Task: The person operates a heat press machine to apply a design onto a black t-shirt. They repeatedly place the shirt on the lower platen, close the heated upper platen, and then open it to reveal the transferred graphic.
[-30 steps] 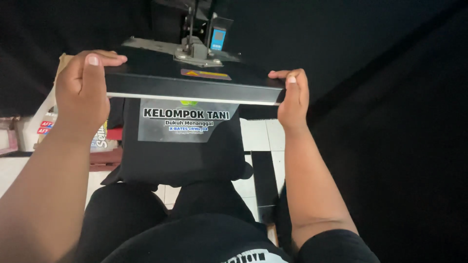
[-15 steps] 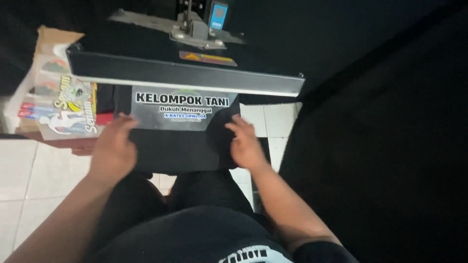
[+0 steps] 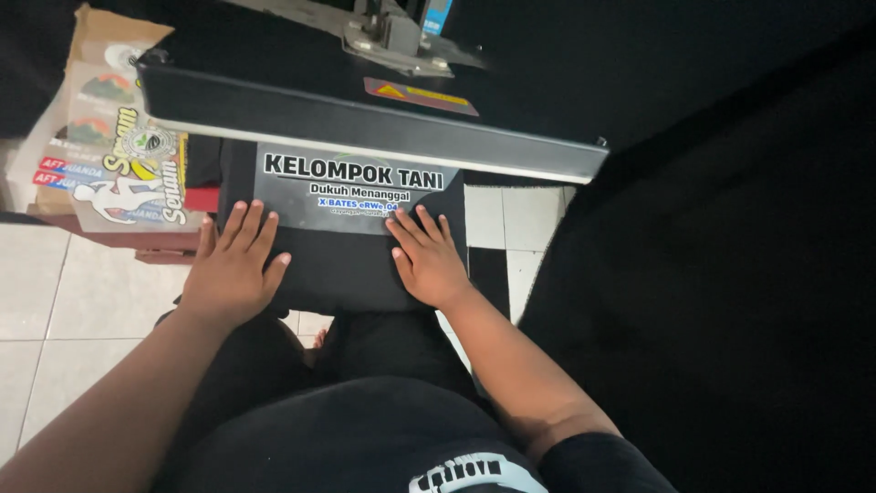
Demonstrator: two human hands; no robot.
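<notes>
A black garment (image 3: 342, 265) lies on the lower bed of a heat press, with a glossy grey transfer sheet (image 3: 351, 196) carrying white lettering on top of it. The raised upper plate of the heat press (image 3: 365, 114) hangs over the far part of the sheet. My left hand (image 3: 233, 265) rests flat on the garment's left edge, fingers spread, fingertips at the sheet's lower left corner. My right hand (image 3: 427, 260) lies flat on the garment with its fingertips touching the sheet's lower right edge. Neither hand holds anything.
A stack of printed transfer sheets on cardboard (image 3: 109, 155) sits to the left of the press. White floor tiles (image 3: 73, 301) show at the left and between the press and dark cloth (image 3: 721, 274) filling the right side. My legs in black are below.
My hands have left the edges of the upper plate and dropped onto the garment, then spread flat. The view has moved closer, and the plate stands raised above the transfer sheet.
</notes>
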